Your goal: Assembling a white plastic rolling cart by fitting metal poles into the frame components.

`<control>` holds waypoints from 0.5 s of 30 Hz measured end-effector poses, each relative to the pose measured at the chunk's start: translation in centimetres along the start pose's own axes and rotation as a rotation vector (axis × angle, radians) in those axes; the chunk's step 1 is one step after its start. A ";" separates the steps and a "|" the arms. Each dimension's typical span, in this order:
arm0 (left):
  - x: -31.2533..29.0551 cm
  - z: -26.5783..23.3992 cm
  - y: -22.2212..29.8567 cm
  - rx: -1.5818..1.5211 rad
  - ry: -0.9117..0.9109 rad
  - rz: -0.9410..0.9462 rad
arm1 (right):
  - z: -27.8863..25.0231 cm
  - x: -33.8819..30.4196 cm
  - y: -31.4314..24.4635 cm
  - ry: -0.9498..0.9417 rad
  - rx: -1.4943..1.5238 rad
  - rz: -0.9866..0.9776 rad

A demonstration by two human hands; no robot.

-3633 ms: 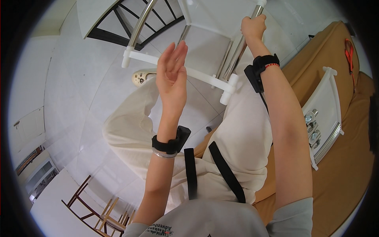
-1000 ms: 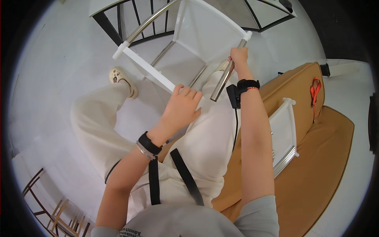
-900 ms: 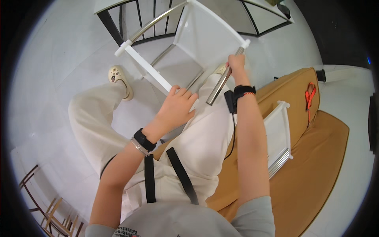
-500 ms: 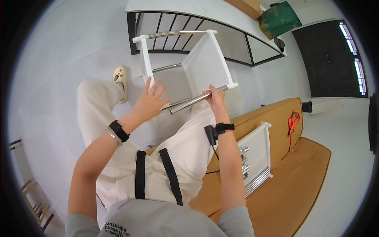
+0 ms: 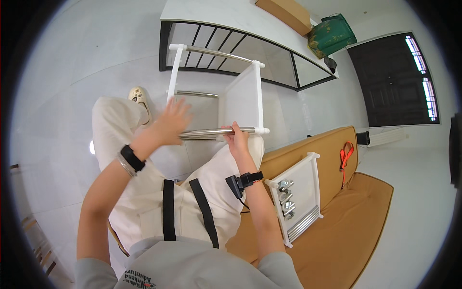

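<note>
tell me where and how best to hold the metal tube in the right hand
Likely best with a wrap-around grip at its bare middle, from the near side: the metal tube is smooth, round and runs left to right, its right end at a white corner fitting. The right hand holds it nearer that end.

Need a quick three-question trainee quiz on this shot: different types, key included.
1. Which hand grips a shiny round metal tube of the white box-shaped frame?
2. The white rectangular panel bearing shiny straight metal rods rests on: A) the floor, B) the brown cushioned sofa, C) the person's lap.
3. True or false: the green bag sits beside the long brown cardboard box.
Key: 1. The right hand; the left hand is open. 2. B. 3. True.
</note>
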State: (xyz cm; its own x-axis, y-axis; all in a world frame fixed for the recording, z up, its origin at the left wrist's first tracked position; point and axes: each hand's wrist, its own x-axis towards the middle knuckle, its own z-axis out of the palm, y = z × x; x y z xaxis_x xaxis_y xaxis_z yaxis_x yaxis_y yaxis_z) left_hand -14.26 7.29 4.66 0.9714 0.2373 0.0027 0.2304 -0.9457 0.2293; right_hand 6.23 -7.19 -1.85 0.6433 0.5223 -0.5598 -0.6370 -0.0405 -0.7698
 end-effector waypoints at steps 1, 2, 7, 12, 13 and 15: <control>0.5 1.0 1.3 -0.035 0.061 0.042 | -0.1 -0.3 -0.1 -0.010 -0.018 0.000; 1.3 1.5 3.2 -0.083 0.063 0.038 | -0.3 -0.6 -0.1 -0.009 -0.020 -0.002; 3.1 6.7 7.8 0.008 0.183 -0.030 | -0.2 -3.6 -1.3 -0.163 -0.228 0.176; 3.9 7.0 8.8 0.083 0.193 -0.160 | -2.3 -3.4 -5.8 -0.147 -0.873 0.039; 4.3 6.8 9.2 0.079 0.189 -0.155 | -3.7 -1.8 -7.0 -0.116 -0.880 -0.143; 5.3 6.1 9.7 0.105 0.110 -0.199 | -3.3 1.3 -9.2 -0.003 -1.092 -0.528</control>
State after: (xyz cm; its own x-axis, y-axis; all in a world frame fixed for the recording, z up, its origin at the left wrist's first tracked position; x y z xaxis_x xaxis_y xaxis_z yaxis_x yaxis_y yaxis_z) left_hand -6.52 -1.98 0.94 0.8957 0.4382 0.0753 0.4264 -0.8946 0.1338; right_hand 14.29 -8.97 3.51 0.7137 0.6934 -0.0989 0.3985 -0.5181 -0.7568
